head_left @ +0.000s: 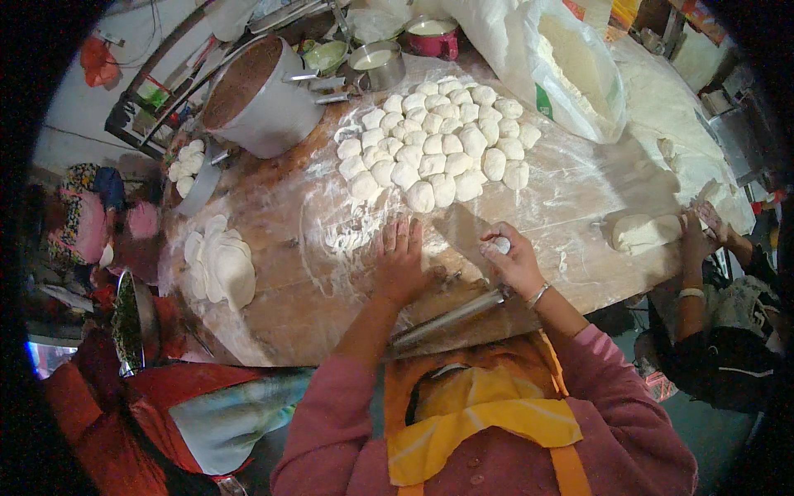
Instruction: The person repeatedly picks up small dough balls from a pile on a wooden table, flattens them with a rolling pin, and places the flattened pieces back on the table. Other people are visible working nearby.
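My left hand (403, 260) lies palm down on the floured wooden board (279, 273), its fingers stretched forward and nothing in its grip. To its right, my right hand (515, 263) is closed around a small white round-ended thing (500, 245); I cannot tell whether this is dough or a handle. A dark flat patch beside those fingers may be a blade or a shadow. Ahead of both hands sit several floured dough balls (432, 164) in a close cluster. Along the near edge of the board, below my hands, lies a long shiny bar (446, 321).
Flattened dough rounds (220, 263) overlap at the left. Behind them stand a large pot (273, 99), a steel saucepan (377, 65) and a red pot (432, 38). An open flour sack (574, 80) leans at the back right. Another person's hands (701, 226) touch a dough log (645, 233).
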A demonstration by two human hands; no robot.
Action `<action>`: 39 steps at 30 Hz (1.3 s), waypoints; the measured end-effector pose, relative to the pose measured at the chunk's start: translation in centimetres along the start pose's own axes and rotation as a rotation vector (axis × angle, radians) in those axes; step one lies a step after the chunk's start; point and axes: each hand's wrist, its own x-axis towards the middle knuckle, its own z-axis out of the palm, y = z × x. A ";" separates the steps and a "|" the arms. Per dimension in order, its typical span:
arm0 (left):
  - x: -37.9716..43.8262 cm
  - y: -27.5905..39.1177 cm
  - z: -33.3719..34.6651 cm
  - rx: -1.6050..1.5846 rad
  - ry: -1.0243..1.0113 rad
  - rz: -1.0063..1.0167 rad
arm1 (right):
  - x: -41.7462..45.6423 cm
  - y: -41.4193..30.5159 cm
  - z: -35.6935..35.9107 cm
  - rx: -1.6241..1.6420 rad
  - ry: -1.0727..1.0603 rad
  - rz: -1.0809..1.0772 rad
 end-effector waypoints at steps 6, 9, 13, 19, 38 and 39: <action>1.4 -4.3 -0.5 -0.278 -0.076 0.011 | -1.3 -0.3 -0.2 -0.050 0.070 -0.080; 2.1 -3.6 -2.8 -0.204 -0.310 -0.145 | -2.9 -0.3 -0.9 0.000 0.069 -0.007; -0.1 -2.3 -0.9 -0.626 -0.261 -0.225 | -5.5 0.0 -1.3 0.129 0.077 0.123; -2.7 0.7 -0.6 -0.758 -0.433 -0.171 | 0.3 0.3 0.6 -0.198 0.056 -0.034; -3.1 -0.1 -2.7 -0.860 -0.363 -0.280 | -1.7 1.1 -0.5 -0.211 0.063 -0.089; -3.4 -0.3 -2.4 -0.893 -0.372 -0.198 | 0.5 0.8 0.4 -0.189 0.031 -0.020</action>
